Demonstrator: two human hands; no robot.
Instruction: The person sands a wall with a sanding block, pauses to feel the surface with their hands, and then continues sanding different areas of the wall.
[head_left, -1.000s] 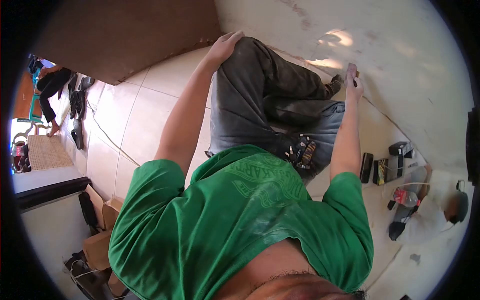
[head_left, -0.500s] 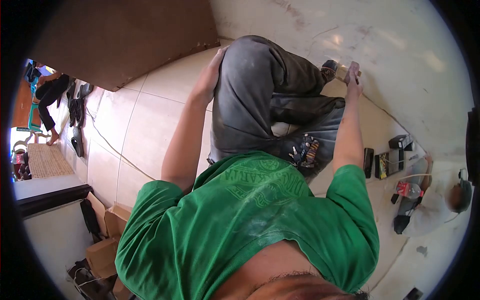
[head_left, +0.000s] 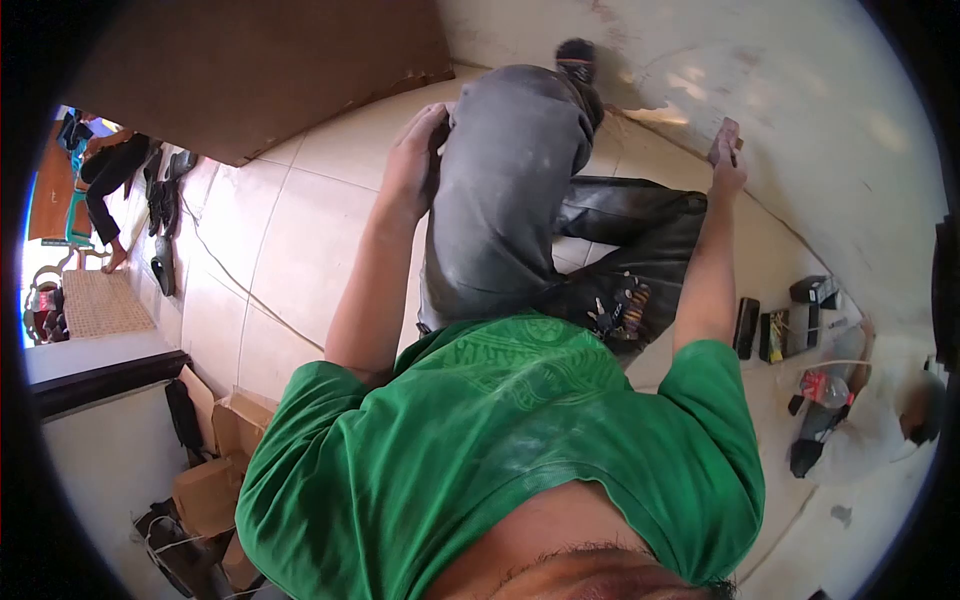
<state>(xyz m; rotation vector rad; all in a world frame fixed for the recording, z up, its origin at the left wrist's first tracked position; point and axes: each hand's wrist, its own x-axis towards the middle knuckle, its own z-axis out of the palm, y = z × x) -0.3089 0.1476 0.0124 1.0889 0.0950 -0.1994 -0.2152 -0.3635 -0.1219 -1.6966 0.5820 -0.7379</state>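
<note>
My left hand (head_left: 413,160) rests at the outer side of my raised knee (head_left: 510,120), with its fingers loosely extended at the grey trouser fabric and nothing seen in it. My right hand (head_left: 728,173) is closed around a small, dusty, greyish block (head_left: 729,132), held close to the pale wall (head_left: 810,130). Whether the block touches the wall cannot be told. Scuffs and patches mark the wall's surface. A bunch of keys (head_left: 603,318) lies over my lap, beside a striped item.
A brown panel (head_left: 270,70) stands ahead on the left. Near my right side are a black open case (head_left: 790,330), a plastic bottle (head_left: 826,388) and cables. Cardboard boxes (head_left: 210,495) sit behind left. Sandals (head_left: 163,265) and a seated person (head_left: 105,190) are farther left.
My raised leg has shifted, and its foot has swung left and farther forward, away from my right hand. The right hand still grips the block by the wall. My left hand stays by the knee.
</note>
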